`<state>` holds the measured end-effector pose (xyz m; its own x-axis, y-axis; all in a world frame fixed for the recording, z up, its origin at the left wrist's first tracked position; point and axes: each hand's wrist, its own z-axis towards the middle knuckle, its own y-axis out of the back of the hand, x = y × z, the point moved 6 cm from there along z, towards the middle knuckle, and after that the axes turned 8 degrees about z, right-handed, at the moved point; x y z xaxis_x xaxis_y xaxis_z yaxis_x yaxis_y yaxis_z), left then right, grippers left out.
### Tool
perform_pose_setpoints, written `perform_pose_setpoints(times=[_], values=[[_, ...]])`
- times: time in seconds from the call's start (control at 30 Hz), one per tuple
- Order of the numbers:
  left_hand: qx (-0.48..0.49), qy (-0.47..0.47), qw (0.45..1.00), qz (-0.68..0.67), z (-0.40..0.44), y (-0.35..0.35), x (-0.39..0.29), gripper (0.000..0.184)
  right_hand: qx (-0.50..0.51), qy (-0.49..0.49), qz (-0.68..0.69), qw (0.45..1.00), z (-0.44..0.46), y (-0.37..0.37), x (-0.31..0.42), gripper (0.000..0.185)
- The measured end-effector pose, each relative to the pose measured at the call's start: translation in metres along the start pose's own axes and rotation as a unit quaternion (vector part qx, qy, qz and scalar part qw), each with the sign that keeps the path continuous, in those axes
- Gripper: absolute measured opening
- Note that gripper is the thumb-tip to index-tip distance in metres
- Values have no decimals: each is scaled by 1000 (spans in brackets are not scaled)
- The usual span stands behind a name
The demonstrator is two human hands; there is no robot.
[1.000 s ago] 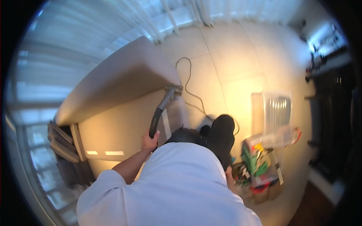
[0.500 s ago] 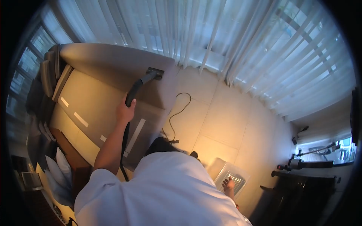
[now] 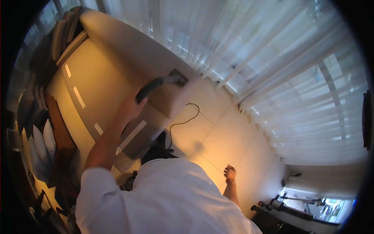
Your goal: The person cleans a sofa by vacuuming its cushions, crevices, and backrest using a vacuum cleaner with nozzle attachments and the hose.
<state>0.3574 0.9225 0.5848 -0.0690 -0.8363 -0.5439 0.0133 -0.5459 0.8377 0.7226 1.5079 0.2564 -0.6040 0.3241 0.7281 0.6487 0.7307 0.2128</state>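
Note:
My left hand (image 3: pixel 133 106) is wrapped round the dark handle of a vacuum hose (image 3: pixel 149 88). The wide vacuum head (image 3: pixel 179 78) rests against the arm of a grey sofa (image 3: pixel 128 50), near its outer end, somewhat blurred. Away to the right, over the tiled floor, my right hand (image 3: pixel 230 172) hangs with its fingers curled in; whether anything small is inside cannot be made out. White strips (image 3: pixel 132 136) mark the sofa's front edge.
A thin cable (image 3: pixel 183 123) lies on the floor tiles (image 3: pixel 222 136) beside the sofa. Sheer curtains (image 3: pixel 272 78) hang behind. Grey cushions (image 3: pixel 58 39) are at the far left, white pillows (image 3: pixel 48 138) below them. Dark furniture (image 3: pixel 269 222) stands at the lower right.
The view has swung right. The vacuum head has gone from the sofa's inner corner up onto its arm, still in my left hand. My right hand has come out from my side; the clear box has left view.

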Motion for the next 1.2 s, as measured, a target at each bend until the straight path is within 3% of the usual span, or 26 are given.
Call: perform_pose_setpoints(times=[0.07,0.13,0.17,0.23,0.27,0.37,0.4,0.47,0.53,0.6,0.63,0.7,0.83,0.9,1.07,1.13,1.2], values=[[-4,74,997,18,-39,22,48,50,49,28,-13,998,-17,-72,21,31],[-18,97,995,30,-38,25,83,50,134,187,-195,953,-15,-165,51,44],[-28,106,994,25,-28,28,84,50,200,173,-219,939,-52,-227,107,51],[-36,118,992,16,-3,50,91,50,235,387,-316,834,-76,-342,185,64],[-8,102,994,33,15,67,92,51,247,429,-329,804,-90,-395,224,67],[44,65,997,21,47,91,107,52,187,579,-303,733,-98,-526,304,68],[65,46,997,-1,47,93,114,52,162,573,-302,745,-87,-558,320,67],[39,89,995,-34,32,92,130,53,98,530,-433,722,-68,-607,335,71],[4,133,989,-71,8,84,160,53,105,505,-491,702,-75,-634,331,74],[-70,257,935,-233,-19,50,208,53,107,448,-562,687,-78,-650,329,82],[-82,273,927,-245,-29,27,228,53,116,457,-574,670,-81,-655,328,82],[-115,357,806,-457,-47,-33,268,52,129,471,-582,650,-82,-674,331,84],[-151,373,778,-482,-49,-88,267,55,194,507,-600,588,-105,-724,340,84],[-169,286,896,-294,-33,-58,233,55,161,510,-592,603,-106,-746,344,85],[-132,258,935,-203,-19,-17,204,55,105,547,-604,571,-82,-749,346,90],[-109,243,951,-158,-20,12,192,55,244,585,-541,553,-86,-740,354,87],[-63,237,963,-110,-26,24,181,54,245,577,-512,587,-70,-692,370,85]])
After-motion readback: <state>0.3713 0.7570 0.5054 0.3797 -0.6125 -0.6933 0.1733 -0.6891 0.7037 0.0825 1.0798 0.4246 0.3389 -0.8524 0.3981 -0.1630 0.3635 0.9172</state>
